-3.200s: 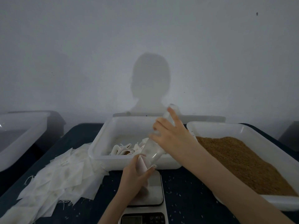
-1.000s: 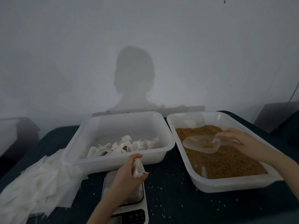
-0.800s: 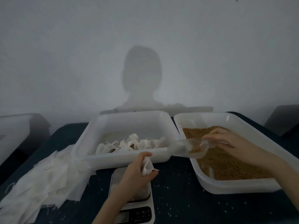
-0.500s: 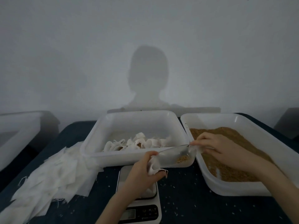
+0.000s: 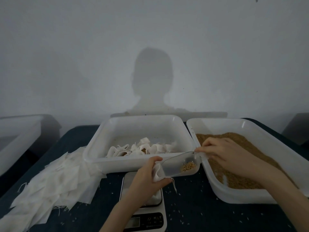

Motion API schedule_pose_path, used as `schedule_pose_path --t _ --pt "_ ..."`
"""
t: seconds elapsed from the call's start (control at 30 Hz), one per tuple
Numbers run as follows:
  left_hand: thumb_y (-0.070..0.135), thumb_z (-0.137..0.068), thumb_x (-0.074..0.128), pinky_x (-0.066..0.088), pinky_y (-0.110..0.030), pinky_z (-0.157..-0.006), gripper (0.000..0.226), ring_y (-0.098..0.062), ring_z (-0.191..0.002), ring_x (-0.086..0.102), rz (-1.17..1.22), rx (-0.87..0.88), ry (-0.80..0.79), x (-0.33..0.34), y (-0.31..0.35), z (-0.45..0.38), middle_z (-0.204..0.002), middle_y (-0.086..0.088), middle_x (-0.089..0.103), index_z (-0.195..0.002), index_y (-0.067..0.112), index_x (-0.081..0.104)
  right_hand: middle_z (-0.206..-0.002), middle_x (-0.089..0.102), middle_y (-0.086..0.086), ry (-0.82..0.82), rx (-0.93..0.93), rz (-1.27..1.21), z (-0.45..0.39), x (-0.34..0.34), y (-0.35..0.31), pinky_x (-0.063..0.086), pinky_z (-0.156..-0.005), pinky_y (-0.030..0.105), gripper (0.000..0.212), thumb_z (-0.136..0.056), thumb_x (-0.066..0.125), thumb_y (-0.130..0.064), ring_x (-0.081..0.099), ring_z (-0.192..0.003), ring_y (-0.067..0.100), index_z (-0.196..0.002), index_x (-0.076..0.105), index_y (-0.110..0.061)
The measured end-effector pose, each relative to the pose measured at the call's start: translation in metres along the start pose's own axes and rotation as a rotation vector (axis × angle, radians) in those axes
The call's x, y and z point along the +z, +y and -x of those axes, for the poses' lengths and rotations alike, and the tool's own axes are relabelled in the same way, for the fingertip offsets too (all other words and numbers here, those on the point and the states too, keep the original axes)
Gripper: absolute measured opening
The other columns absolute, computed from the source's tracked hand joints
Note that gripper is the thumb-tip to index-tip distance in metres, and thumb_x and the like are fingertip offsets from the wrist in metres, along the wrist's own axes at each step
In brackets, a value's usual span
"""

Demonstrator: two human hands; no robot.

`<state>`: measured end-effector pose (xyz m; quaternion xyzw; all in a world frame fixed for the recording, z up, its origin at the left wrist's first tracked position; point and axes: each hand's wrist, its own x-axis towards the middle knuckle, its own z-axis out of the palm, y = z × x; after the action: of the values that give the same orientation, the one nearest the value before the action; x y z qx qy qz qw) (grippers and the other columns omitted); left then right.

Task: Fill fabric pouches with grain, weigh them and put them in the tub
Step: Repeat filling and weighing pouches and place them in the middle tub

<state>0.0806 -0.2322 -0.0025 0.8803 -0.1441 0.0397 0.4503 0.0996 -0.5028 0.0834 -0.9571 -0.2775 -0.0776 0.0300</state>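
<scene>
Swung leftward from the grain tray, right hand (image 5: 229, 156) pinches clear plastic scoop (image 5: 179, 164), its mouth meeting white fabric pouch (image 5: 157, 173) gripped by left hand (image 5: 147, 178).

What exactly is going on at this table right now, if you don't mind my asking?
A person is filling a fabric pouch with grain. The left hand holds the open pouch above the kitchen scale, while the right hand tips a clear plastic scoop, with a little grain in it, into the pouch mouth. The grain comes from the tub of grain on the right. Filled pouches lie in the middle tub, and empty pouches are piled on the left.
</scene>
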Motion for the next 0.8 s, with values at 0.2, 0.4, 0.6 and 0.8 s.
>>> schedule_pose_path --t 0.2,0.4,0.6,0.8 --pt "0.050 -0.073 0.074 0.039 -0.009 -0.069 0.055 0.004 -0.090 0.049 -0.105 -0.004 0.003 0.003 -0.001 -0.005 -0.100 0.023 0.050 -0.109 0.048 0.033 -0.122 0.041 -0.020 -0.016 -0.009 0.092 -0.005 0.002 -0.019 0.024 -0.104 0.025 0.047 -0.100 0.042 -0.020 0.038 -0.113 0.000 -0.140 0.038 -0.045" --pt "0.054 -0.076 0.069 0.039 -0.008 -0.065 0.049 0.004 -0.087 0.049 -0.151 0.000 0.052 0.010 -0.004 -0.009 -0.097 0.020 0.050 -0.109 0.041 0.036 -0.109 0.062 0.006 0.198 -0.128 0.346 -0.021 -0.019 -0.048 0.033 -0.108 0.048 0.073 -0.055 0.067 0.013 0.062 -0.101 0.023 -0.118 0.067 -0.023" --pt "0.039 -0.081 0.071 0.041 -0.011 -0.060 0.035 0.007 -0.069 0.053 0.014 -0.019 0.178 0.017 0.004 -0.019 -0.074 0.015 0.051 -0.102 0.034 0.044 -0.108 0.061 0.004 0.286 -0.188 0.689 -0.048 -0.040 -0.071 0.012 -0.116 0.054 0.059 -0.070 0.035 0.009 0.059 -0.108 0.018 -0.106 0.069 -0.023" --pt "0.032 -0.082 0.071 0.037 -0.009 -0.054 0.031 0.008 -0.056 0.048 0.104 -0.017 0.240 0.020 0.003 -0.022 -0.062 0.012 0.041 -0.091 0.037 0.041 -0.102 0.064 -0.004 0.261 -0.300 0.867 -0.066 -0.047 -0.092 0.019 -0.114 0.050 0.041 -0.074 0.055 0.003 0.059 -0.105 0.011 -0.089 0.070 -0.033"
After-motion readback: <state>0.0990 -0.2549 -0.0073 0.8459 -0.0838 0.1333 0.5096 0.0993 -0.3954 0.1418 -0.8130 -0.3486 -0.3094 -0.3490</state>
